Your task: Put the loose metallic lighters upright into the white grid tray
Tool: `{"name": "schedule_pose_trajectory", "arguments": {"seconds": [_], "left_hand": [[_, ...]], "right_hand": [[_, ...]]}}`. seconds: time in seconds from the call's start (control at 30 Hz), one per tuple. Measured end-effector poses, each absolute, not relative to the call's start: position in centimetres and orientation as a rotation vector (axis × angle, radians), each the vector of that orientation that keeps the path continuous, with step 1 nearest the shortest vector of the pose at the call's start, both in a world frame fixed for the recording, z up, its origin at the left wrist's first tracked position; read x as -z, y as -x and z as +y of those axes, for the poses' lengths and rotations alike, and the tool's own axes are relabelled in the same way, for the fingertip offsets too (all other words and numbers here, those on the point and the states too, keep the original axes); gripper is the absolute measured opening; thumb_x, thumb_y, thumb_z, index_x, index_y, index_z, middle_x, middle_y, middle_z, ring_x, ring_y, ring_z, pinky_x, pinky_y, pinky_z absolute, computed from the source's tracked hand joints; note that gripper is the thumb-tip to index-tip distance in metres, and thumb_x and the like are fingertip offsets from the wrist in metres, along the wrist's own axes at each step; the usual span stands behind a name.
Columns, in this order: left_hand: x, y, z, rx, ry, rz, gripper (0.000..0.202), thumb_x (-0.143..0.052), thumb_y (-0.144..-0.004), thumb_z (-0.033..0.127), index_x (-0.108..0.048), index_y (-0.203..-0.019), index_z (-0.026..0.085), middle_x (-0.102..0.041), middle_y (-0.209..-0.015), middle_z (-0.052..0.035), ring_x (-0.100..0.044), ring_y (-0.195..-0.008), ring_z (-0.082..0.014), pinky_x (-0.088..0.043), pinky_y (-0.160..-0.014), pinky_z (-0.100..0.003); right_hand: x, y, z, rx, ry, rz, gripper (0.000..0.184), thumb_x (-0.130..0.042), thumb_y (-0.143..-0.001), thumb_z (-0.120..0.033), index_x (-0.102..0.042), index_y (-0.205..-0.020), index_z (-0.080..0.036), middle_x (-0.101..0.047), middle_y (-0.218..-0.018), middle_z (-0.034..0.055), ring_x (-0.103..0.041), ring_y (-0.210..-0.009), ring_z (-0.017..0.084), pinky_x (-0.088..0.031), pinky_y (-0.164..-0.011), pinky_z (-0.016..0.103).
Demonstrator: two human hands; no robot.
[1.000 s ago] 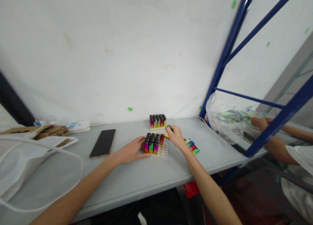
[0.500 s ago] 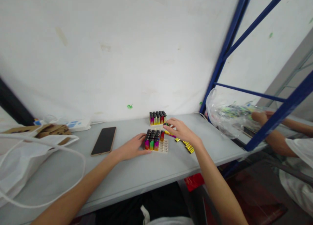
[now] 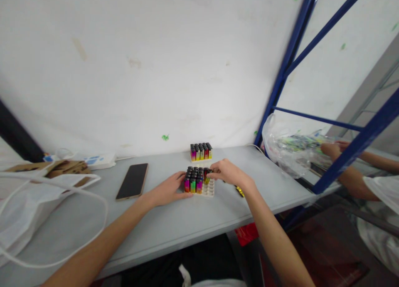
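Observation:
A white tray [image 3: 209, 189] partly filled with several upright coloured lighters [image 3: 193, 181] stands on the grey table [image 3: 174, 224]. My left hand [image 3: 166, 190] rests flat against the tray's left side, fingers extended. My right hand [image 3: 229, 172] is pinched on a lighter [image 3: 207, 175] and holds it over the tray's right part. Loose lighters [image 3: 240, 191] lie on the table behind my right wrist, mostly hidden by it. A second, full tray of lighters [image 3: 201, 152] stands farther back near the wall.
A black phone [image 3: 132, 181] lies to the left. A white bag [image 3: 37, 212], cardboard [image 3: 59, 167] and a power strip [image 3: 96, 158] are at far left. Blue rack posts [image 3: 355, 147] stand at right, where another person's hands [image 3: 332, 149] reach into a clear plastic bag [image 3: 289, 152].
My right hand went from the loose lighters on the right back left to the tray, holding a lighter. My left hand stayed put at the tray.

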State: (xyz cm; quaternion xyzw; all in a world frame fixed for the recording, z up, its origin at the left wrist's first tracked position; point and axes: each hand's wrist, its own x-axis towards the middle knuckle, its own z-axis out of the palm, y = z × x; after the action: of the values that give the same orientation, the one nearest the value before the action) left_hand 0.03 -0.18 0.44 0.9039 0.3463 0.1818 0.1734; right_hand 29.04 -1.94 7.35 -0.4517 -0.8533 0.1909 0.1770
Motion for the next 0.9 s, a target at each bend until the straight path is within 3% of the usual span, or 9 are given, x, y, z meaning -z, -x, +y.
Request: {"name": "schedule_pose_trajectory", "arguments": {"seconds": [0.13,0.3,0.37,0.47,0.57,0.67,0.83,0.9], "left_hand": [[-0.5,-0.1,-0.2,-0.525,-2.554,0.974,0.068,-0.071,-0.091,0.059,-0.057,-0.143,0.019,-0.055,-0.152,-0.0147,-0.052,-0.14,-0.0357,-0.039,-0.124,-0.049],[-0.4,0.0,-0.2,-0.479,-2.551,1.006,0.07,-0.071,-0.091,0.06,-0.056,-0.144,0.016,-0.053,-0.153,-0.016,-0.049,-0.143,-0.0349,-0.036,-0.126,-0.047],[-0.3,0.0,-0.1,-0.468,-2.569,1.002,0.071,-0.069,-0.093,0.06,-0.054,-0.146,0.016,-0.051,-0.154,-0.0162,-0.048,-0.144,-0.0339,-0.035,-0.126,-0.046],[-0.1,0.1,0.0,-0.486,-2.583,0.996,0.071,-0.068,-0.093,0.061,-0.053,-0.147,0.017,-0.052,-0.154,-0.0158,-0.049,-0.143,-0.0339,-0.035,-0.126,-0.047],[-0.3,0.1,-0.1,-0.495,-2.582,0.996,0.071,-0.068,-0.092,0.063,-0.056,-0.145,0.017,-0.053,-0.154,-0.0161,-0.05,-0.143,-0.0351,-0.036,-0.126,-0.048],[-0.6,0.1,-0.2,-0.479,-2.569,1.014,0.071,-0.068,-0.092,0.064,-0.057,-0.143,0.016,-0.052,-0.154,-0.0164,-0.05,-0.143,-0.0355,-0.036,-0.126,-0.047],[-0.5,0.0,-0.2,-0.473,-2.582,1.022,0.072,-0.069,-0.092,0.063,-0.056,-0.145,0.016,-0.053,-0.154,-0.0162,-0.05,-0.143,-0.0346,-0.036,-0.126,-0.047],[-0.4,0.0,-0.1,-0.467,-2.584,1.024,0.071,-0.068,-0.092,0.062,-0.055,-0.145,0.016,-0.052,-0.155,-0.0165,-0.05,-0.143,-0.0345,-0.036,-0.126,-0.047]], "right_hand": [[-7.1,-28.2,-2.0,-0.621,1.256,-2.447,0.025,-0.068,-0.095,-0.026,-0.069,-0.074,-0.015,-0.073,-0.068,0.0021,-0.06,-0.058,0.012,-0.037,-0.057,0.023],[-7.2,-27.7,-2.1,-0.329,1.584,-2.386,0.039,-0.075,-0.091,-0.041,-0.069,-0.061,-0.017,-0.068,-0.056,0.0048,-0.061,-0.056,0.016,-0.037,-0.057,0.026],[-7.0,-28.6,-1.7,-0.415,1.553,-2.402,0.033,-0.077,-0.089,-0.042,-0.074,-0.067,-0.017,-0.07,-0.059,0.004,-0.062,-0.056,0.016,-0.039,-0.057,0.026],[-6.3,-31.2,-0.4,-0.577,1.418,-2.384,0.022,-0.07,-0.095,-0.037,-0.08,-0.092,-0.017,-0.077,-0.073,0.004,-0.068,-0.063,0.016,-0.045,-0.062,0.024],[-5.0,-33.4,1.4,-0.289,1.507,-2.301,0.021,-0.064,-0.097,-0.026,-0.081,-0.1,-0.014,-0.081,-0.099,0.0115,-0.073,-0.088,0.022,-0.05,-0.08,0.027],[-3.1,-33.8,2.7,-0.147,1.569,-2.28,0.024,-0.069,-0.095,-0.03,-0.079,-0.109,-0.013,-0.077,-0.114,0.0154,-0.071,-0.103,0.025,-0.049,-0.093,0.03],[-1.0,-32.5,3.2,-0.148,1.609,-2.318,0.016,-0.077,-0.089,-0.033,-0.077,-0.09,-0.016,-0.077,-0.103,0.014,-0.072,-0.095,0.026,-0.051,-0.085,0.03],[-1.1,-32.5,3.2,-0.213,1.555,-2.253,0.015,-0.074,-0.092,-0.033,-0.074,-0.092,-0.017,-0.078,-0.098,0.0119,-0.072,-0.089,0.023,-0.051,-0.08,0.029]]}}
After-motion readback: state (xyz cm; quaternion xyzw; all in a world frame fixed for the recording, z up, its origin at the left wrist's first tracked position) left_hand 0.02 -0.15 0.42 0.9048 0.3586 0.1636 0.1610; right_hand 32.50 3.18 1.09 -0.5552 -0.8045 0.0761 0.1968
